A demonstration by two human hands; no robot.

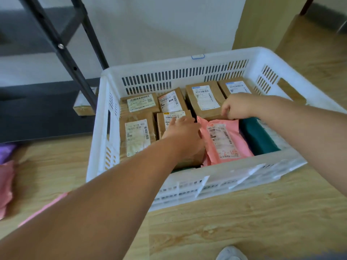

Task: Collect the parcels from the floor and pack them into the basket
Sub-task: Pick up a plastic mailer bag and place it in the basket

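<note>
– Nearest my eyes is my own left forearm [90, 212], stretched over the wooden floor [244, 231], with a white shoe [231, 253] below my right elbow.

– And the hands?

– Both are inside the white basket [216, 177], apart. My left hand [183, 132] lies with its fingers straight on a brown box [169, 120], its thumb side against the left edge of the pink parcel [223, 139]. My right hand [237, 107] is at that parcel's far end, fingers curled down onto the edge. It looks like a pinch, though blur hides the tips.

– Why hold it that way?

– I judge I am seating the soft pink parcel flat in its gap. The left hand steadies the box and guards the edge. The right draws the far end snug against the larger brown box [204, 98] just beyond my right thumb.

– What else is around?

– 3 more brown boxes lie beyond and left of my left hand, and 1 lies beyond my right hand. A dark teal parcel [259, 136] sits under my right forearm, beside the pink one.

– Anything left to collect?

– Yes. Left of my left elbow, a pink bag [6, 184] and a purple bag [6, 151] lie on the floor. Further out, a small box [83, 106] sits under the black shelf frame [62, 45], whose leg could hamper my reach.
</note>
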